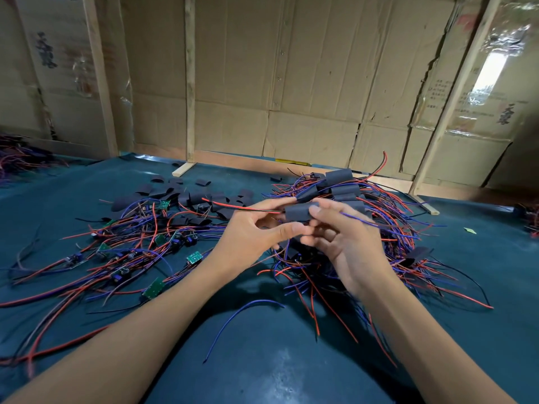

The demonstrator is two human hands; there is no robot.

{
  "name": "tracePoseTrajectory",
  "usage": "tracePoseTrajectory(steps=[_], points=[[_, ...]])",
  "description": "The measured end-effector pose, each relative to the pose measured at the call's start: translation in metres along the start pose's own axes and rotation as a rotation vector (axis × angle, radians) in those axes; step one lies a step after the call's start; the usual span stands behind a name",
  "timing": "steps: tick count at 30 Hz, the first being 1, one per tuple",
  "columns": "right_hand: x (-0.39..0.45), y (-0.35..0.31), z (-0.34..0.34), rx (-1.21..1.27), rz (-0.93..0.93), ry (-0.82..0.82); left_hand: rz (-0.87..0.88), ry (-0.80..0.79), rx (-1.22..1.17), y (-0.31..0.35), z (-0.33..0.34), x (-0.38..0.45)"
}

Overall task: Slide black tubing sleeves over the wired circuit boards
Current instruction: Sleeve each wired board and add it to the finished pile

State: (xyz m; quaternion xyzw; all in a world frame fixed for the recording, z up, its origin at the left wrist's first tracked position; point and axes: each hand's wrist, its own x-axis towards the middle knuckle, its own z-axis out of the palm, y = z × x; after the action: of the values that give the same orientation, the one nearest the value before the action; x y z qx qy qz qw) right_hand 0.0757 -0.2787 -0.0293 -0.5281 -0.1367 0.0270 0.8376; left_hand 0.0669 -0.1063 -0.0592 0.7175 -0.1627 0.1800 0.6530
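I have both hands raised together above the dark teal-covered bench [291, 360], meeting over the middle of the work. My left hand [250, 231] is curled, its thumb and fingers pinching the left end of a short black tubing sleeve [299, 212]. My right hand [344, 237] grips the same sleeve from the right, fingertips wrapped over its top and front. The sleeve lies roughly level between the two hands. A red and a dark wire [233, 206] run out of its left end, past my left fingers, and a thin blue wire [357, 219] trails out of the right side across my right fingers. I cannot tell how far the board sits inside the tubing.

To the left on the bench lies a tangle of bare green circuit boards with red and blue leads [122, 252], spread flat and well apart from my hands. Beyond them, further back, is a scatter of loose flattened black sleeve pieces [186, 193]. Behind and to the right of my hands is a heap of boards already covered in black tubing [341, 185], their red and blue wires fanning towards me. A single loose blue wire [239, 313] curves across the bench between my forearms. Brown cardboard panels on pale wooden battens [262, 83] wall off the back.
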Motion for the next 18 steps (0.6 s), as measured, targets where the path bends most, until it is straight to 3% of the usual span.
tracePoseTrajectory(steps=[3, 6, 8, 10, 12, 14, 18], points=[[0.007, -0.023, -0.006, 0.067, -0.083, 0.032, 0.034, -0.014, 0.365, -0.006, -0.014, 0.002], [0.026, -0.063, -0.018, 0.089, -0.136, 0.111, 0.074, 0.042, 1.059, -0.011, -0.035, 0.009], [0.045, -0.088, -0.025, 0.085, -0.11, 0.21, -0.16, 0.118, 1.412, -0.014, -0.049, 0.012], [0.066, -0.108, -0.029, 0.093, -0.07, 0.274, -0.508, 0.212, 1.505, -0.014, -0.062, 0.011], [0.087, -0.119, -0.031, 0.099, -0.014, 0.293, -0.736, 0.22, 1.512, -0.013, -0.072, 0.007], [0.104, -0.12, -0.033, 0.046, 0.067, 0.309, -0.778, 0.199, 1.515, -0.012, -0.078, 0.008], [0.115, -0.111, -0.032, -0.158, 0.24, 0.325, -0.688, 0.238, 1.444, -0.004, -0.079, 0.011]])
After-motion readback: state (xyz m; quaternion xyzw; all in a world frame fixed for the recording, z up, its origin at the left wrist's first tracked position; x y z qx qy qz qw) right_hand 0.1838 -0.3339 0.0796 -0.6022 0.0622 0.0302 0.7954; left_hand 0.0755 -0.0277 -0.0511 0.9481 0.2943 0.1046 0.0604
